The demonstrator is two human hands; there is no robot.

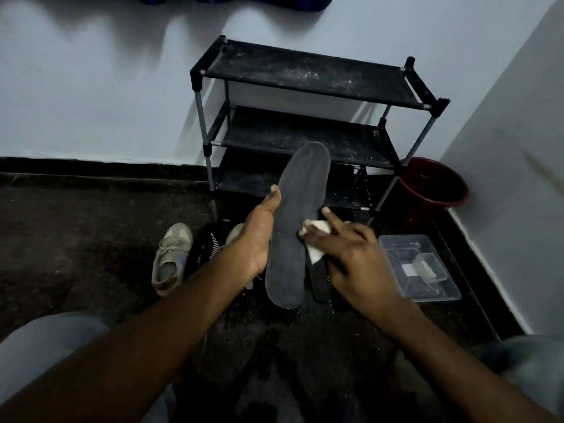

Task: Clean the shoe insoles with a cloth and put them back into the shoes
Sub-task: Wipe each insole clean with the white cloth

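Grey foam insole [293, 227] stands on end at the centre of the frame. The left hand [259, 239] grips it along its left edge, thumb pointing up. The right hand [351, 254] has its fingers spread and nearly straight, pressing a white cloth [319, 228] against the insole's right side.

I'd judge the wiping to be mid-way. 1 more dark insole [319, 279] seems to lie on the floor just behind. Neither is back in the beige shoe [171, 257] left of centre, nor in its partner [235, 233], half hidden by the left hand. So both refits are left to do.

At the right, a clear plastic box [396, 239] holds something pale that I can't identify. Above it, a red bucket [457, 196] sits beside the black shoe rack [305, 74]; its contents are too dark to see.
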